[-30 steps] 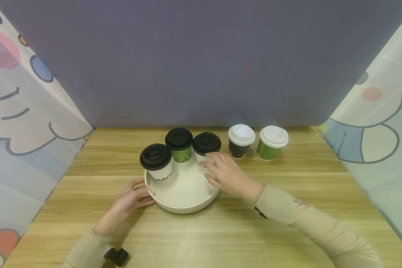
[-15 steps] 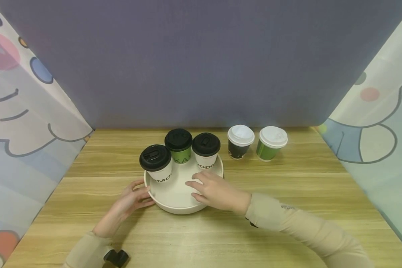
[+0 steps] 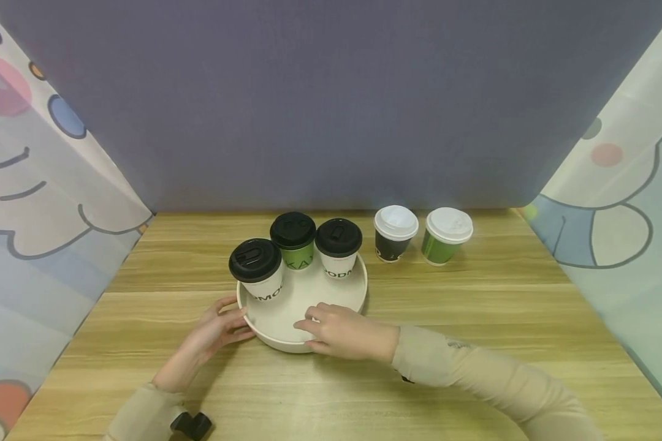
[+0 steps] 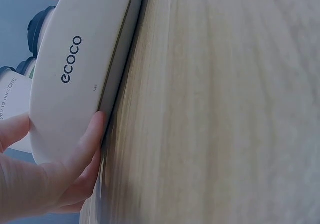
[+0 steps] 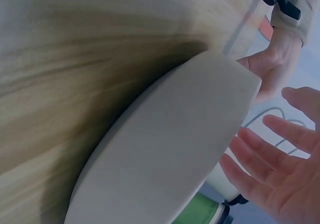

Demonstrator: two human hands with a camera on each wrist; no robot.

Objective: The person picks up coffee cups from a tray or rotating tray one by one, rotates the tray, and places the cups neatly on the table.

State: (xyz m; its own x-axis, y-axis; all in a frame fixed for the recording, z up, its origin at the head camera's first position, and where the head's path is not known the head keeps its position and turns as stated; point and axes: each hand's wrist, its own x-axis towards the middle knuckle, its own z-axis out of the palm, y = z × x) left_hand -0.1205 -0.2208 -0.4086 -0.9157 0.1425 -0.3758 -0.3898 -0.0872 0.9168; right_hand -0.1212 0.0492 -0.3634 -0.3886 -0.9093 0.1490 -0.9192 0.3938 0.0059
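Note:
A round white tray [image 3: 281, 315] stands on the wooden table, printed "ecoco" on its side [image 4: 70, 83]. My left hand [image 3: 217, 327] grips its left edge, thumb by the rim and fingers low against the wall. Over the tray's front rim hovers my right hand [image 3: 342, 331]; in the right wrist view its fingers [image 5: 252, 146] are spread and hold nothing. Three black-lidded paper cups stand along the back of the tray: a white cup [image 3: 259, 285] at left, a green cup [image 3: 299, 256] in the middle, another white cup [image 3: 339, 264] at right.
Right of the tray, a dark cup [image 3: 393, 246] and a green cup [image 3: 440, 248], both with white lids, stand upright on the table [image 3: 474, 318]. A grey panel [image 3: 331, 110] rises behind, with cartoon-printed sheets [image 3: 629, 184] at both sides.
My right hand has come away from the right-hand white cup and moved toward the tray's front rim. The left hand and the cups have stayed in place.

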